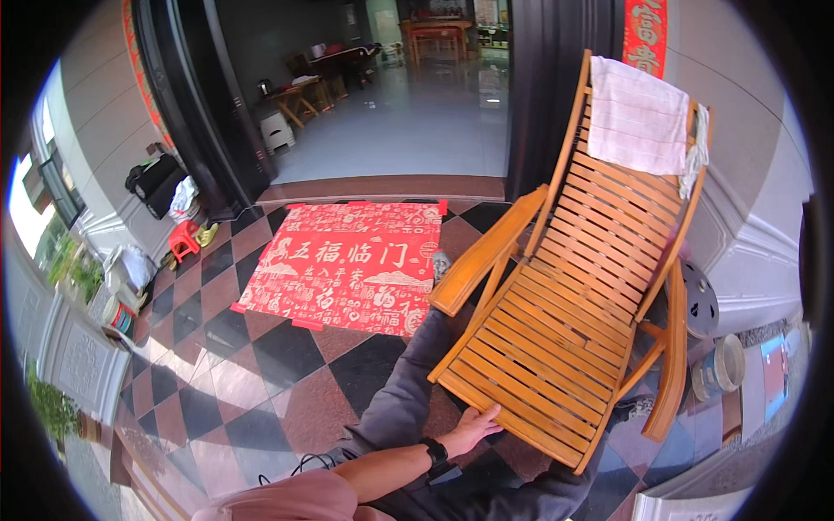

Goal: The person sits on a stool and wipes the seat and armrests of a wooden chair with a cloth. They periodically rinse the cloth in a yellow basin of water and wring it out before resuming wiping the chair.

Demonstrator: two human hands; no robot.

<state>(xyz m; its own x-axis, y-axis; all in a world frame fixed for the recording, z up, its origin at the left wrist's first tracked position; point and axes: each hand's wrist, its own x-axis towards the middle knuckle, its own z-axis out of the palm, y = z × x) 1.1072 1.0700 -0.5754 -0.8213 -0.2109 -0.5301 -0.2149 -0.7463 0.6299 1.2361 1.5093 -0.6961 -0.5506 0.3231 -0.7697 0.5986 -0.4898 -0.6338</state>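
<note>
My left hand [474,428], with a dark watch on its wrist, is at the front edge of a slatted wooden reclining chair [554,325]. Its thumb lies on the front slat and the fingers reach beneath the edge. My right hand is out of view. The chair stands between my legs, its wide armrests [488,251] to either side of the seat. Over the top of its backrest hangs a pale pink cloth [635,117], and beside that a whitish cloth strip [696,153] hangs from the right rail.
A red mat [345,260] lies before the doorway sill [384,187]. To the left are a red plastic stool [184,239] and bags [135,267]. At right stand a bucket [718,368] and a round container with holes [697,299]. Black cables [313,458] lie near my lap.
</note>
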